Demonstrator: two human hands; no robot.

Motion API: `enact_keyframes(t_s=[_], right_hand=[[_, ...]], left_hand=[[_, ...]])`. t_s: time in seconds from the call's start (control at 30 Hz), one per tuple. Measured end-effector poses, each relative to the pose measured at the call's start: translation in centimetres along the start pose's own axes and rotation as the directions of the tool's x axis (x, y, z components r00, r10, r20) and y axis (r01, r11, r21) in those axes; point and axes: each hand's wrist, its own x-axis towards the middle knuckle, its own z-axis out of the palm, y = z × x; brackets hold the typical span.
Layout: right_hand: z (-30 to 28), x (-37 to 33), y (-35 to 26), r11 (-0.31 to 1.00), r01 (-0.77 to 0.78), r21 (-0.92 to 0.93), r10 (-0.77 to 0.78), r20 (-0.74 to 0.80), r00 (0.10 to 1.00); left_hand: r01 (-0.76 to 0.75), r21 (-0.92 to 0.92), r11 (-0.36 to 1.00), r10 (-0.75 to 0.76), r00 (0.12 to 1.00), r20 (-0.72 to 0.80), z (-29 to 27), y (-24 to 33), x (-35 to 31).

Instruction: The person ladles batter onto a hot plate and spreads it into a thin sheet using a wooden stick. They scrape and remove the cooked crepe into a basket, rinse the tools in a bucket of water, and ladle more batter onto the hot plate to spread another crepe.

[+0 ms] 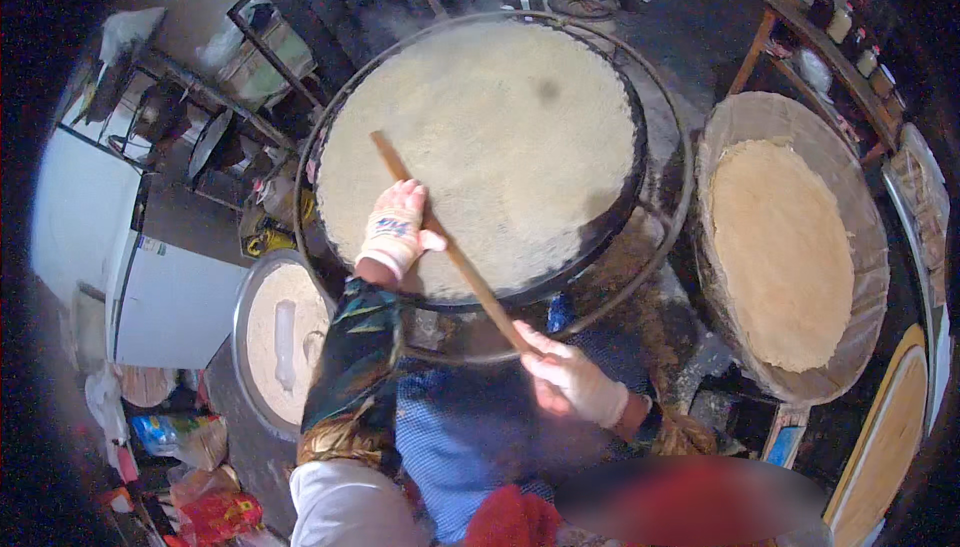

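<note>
A long wooden stick (470, 272) slants across the near left part of a large round pan (640, 172) covered with a pale, crumbly layer (480, 137). My left hand (395, 227), in a white glove with bare fingertips, is on the upper half of the stick, the stick running between its fingers and thumb. Lower down, my right hand (570, 377), gloved likewise, is closed round the stick's near end, over the blue cloth on my lap (460, 437). The stick's far tip lies over the pale layer. A small dark spot shows toward the layer's far right.
A metal ring (688, 187) surrounds the pan. To the right stands a cloth-lined oval basket (870, 287) holding a tan mass. At left is a metal basin (242, 347) with pale flour-like contents and a clear bottle-shaped scoop (285, 342). A wooden board (885, 437) leans at lower right.
</note>
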Motion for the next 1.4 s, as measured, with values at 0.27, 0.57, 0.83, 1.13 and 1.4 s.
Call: enact_keyframes(t_s=[0.27, 0.57, 0.83, 1.13, 1.4], right_hand=[[3.2, 0.9, 0.7, 0.95, -0.123, -0.288, 0.155, 0.09, 0.984], [-3.6, -16.2, -1.3, 0.922, -0.222, -0.316, -0.051, -0.671, 0.74], [-8.6, -8.4, -6.7, 0.99, 0.104, 0.1, -0.058, -0.387, 0.92], [-3.3, 2.2, -7.2, 0.999, -0.036, 0.024, 0.038, -0.104, 0.994], [3.7, 4.9, -2.0, 0.961, -0.073, -0.266, 0.09, 0.053, 0.994]], left_hand=[[0.198, 0.121, 0.973, -0.202, 0.979, 0.022, -1.0, -3.0, -16.1], [-0.434, -0.298, 0.85, 0.329, 0.88, -0.344, -4.8, 21.1, 10.2], [-0.295, -0.041, 0.955, 0.297, 0.932, 0.209, 0.4, 16.1, 21.0], [-0.064, -0.034, 0.997, 0.062, 0.997, -0.044, 1.5, -0.6, 9.8], [0.172, 0.079, 0.982, -0.176, 0.984, 0.035, -1.3, -7.0, -8.5]])
